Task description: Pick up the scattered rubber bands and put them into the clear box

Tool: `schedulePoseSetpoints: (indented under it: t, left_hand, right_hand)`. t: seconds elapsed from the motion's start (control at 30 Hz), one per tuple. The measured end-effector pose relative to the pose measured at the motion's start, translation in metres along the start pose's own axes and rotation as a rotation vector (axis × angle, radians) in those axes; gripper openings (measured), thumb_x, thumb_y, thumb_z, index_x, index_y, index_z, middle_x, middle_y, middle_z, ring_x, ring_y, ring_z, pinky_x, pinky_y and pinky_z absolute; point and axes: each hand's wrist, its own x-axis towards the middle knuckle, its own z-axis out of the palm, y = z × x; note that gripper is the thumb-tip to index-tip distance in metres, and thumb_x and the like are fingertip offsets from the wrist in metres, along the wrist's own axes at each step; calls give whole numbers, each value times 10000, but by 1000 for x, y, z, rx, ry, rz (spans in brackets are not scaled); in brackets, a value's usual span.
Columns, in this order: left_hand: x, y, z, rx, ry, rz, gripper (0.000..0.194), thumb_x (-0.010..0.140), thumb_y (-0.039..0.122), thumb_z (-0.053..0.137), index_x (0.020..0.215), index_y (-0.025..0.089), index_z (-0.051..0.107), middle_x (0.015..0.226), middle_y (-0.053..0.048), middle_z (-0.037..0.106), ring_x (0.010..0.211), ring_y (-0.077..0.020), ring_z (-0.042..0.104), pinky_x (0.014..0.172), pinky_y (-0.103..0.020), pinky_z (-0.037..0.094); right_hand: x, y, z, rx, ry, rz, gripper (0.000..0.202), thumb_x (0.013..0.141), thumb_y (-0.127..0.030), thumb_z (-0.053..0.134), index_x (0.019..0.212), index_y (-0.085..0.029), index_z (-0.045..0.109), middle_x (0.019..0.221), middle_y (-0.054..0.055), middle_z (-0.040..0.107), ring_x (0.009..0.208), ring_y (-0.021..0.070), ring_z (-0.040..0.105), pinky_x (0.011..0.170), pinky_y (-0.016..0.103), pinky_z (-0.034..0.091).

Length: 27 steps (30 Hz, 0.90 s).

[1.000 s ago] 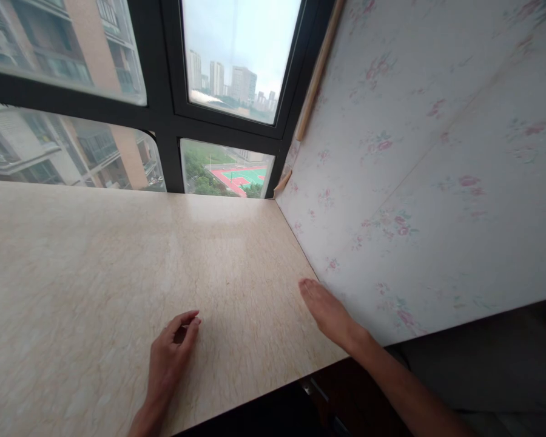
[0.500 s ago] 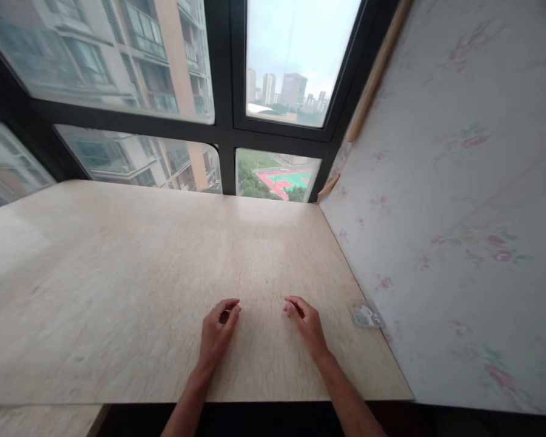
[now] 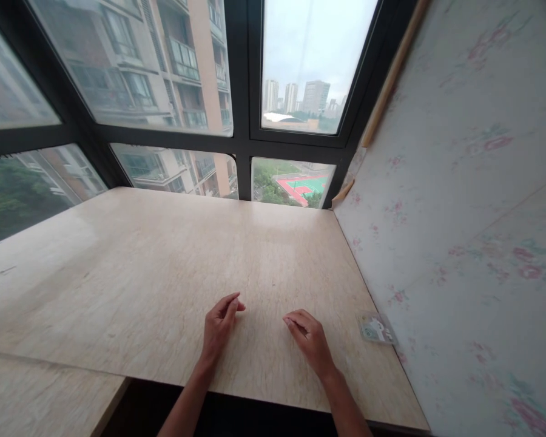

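My left hand [image 3: 220, 321] hovers over or rests on the marbled beige slab, thumb and index finger pinched together, the other fingers curled under. Facing it, my right hand [image 3: 306, 335] is closed too, its thumb tip pressed to the index finger. A gap separates the two hands. Anything held in either pinch is too small or too hidden to make out. To the right of my right hand, against the wall, lies a small clear plastic box [image 3: 377, 328] with whitish and greenish contents that I cannot name.
The beige slab [image 3: 164, 261] runs back to dark-framed windows [image 3: 242, 121]. A flowered wall [image 3: 459, 243] bounds it on the right, with a wooden trim strip [image 3: 394, 73] along the window. A lower slab [image 3: 40, 394] sits at the front left, beside a dark gap.
The view has swung left and tilted, so the scene sits further right. My left hand has closed from a loose curl into a pinch, and my right hand is slightly nearer to me.
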Motion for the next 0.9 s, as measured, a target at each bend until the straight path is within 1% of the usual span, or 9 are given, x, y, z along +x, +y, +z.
schedulePoseSetpoints:
  t: [0.1,0.27,0.33,0.47,0.57,0.73,0.9]
  left_hand:
    - [1,-2,1,-24,-27,-8,398,821,464,547,1033,149,664,845,-93,705,738,-202,685,575,-272,545]
    - [2,-4,2,12,-94,-14,369,795,477,583,956,167,700,883,-93,714,754,-208,682,697,-328,567]
    - [3,-4,1,30,-106,-4,349,782,482,596,898,174,712,884,-87,714,741,-205,678,714,-328,560]
    - [3,-3,0,86,-133,64,303,772,476,619,799,190,716,805,-64,703,725,-190,660,675,-280,534]
    - [3,-3,0,119,-132,107,282,762,462,642,729,188,699,766,-54,689,716,-177,643,652,-254,514]
    - [4,-4,0,125,-140,177,278,758,445,657,673,182,688,811,-67,677,744,-173,629,643,-251,509]
    - [5,-5,0,142,-145,204,300,740,454,670,656,167,687,843,-75,669,725,-163,625,599,-240,508]
  right_hand:
    - [-1,-2,-1,29,11,1,227,920,-323,494,845,-210,677,843,56,642,805,179,612,724,299,491]
    - [-3,-1,0,-5,-1,-7,202,912,-297,516,846,-213,687,834,46,639,793,173,609,722,293,484]
    - [-3,0,1,-11,-3,-7,193,909,-292,524,844,-212,688,831,44,639,789,173,609,718,292,483]
    - [-4,0,2,-10,3,5,168,889,-298,561,811,-209,680,817,39,640,773,171,609,702,284,481]
    - [-4,-1,2,-9,13,13,170,874,-316,589,779,-204,675,801,38,644,762,170,609,693,278,477]
    - [-4,0,1,-30,36,23,218,876,-361,583,775,-196,683,757,36,659,714,164,610,661,269,462]
    - [-6,4,-1,-16,76,64,283,894,-390,552,752,-178,673,706,26,649,659,148,598,612,247,435]
